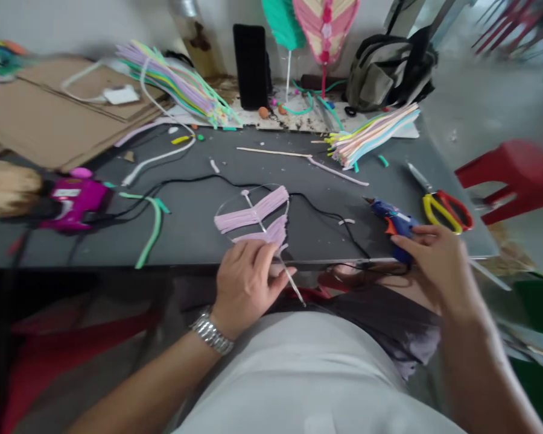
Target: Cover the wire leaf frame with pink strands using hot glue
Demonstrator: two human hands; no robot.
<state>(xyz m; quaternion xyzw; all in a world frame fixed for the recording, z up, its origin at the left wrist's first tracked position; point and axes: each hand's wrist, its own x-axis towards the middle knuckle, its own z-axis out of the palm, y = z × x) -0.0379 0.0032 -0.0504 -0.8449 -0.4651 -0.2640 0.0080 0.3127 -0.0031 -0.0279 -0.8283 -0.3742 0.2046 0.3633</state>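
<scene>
Left hand (247,283) is down at the near edge of the bench (190,232), fingers closed in a pinch on the thin stick (293,284) of the pink pipe-cleaner piece (253,216). A metal watch (212,333) is on that wrist. The piece lies flat on the bench just beyond the knuckles, with 2 fans of pink strands spread to either side of the stick. The stick's long axis runs on a diagonal, its far tip up and to the left and its near end poking out past the bench edge towards the person's lap. Over on the right, the right hand (434,265) rests on the handle of the blue glue gun (391,218). Its fingers are laid over the grip, but whether they are wrapped tight round it I cannot tell from here. The gun sits to the right of the pink piece, near it but apart, with its nozzle aimed up and left roughly towards the strands. So the right hand is plainly the nearer one to the gun, and the left is the one on the piece. A black cord (326,218) snakes across the bench between the 2. Red-and-yellow scissors (447,211) lie just beyond the right hand, a bundle of pastel pipe cleaners (371,135) sits further back, and a purple glue gun (72,202) is well off to the left.
</scene>
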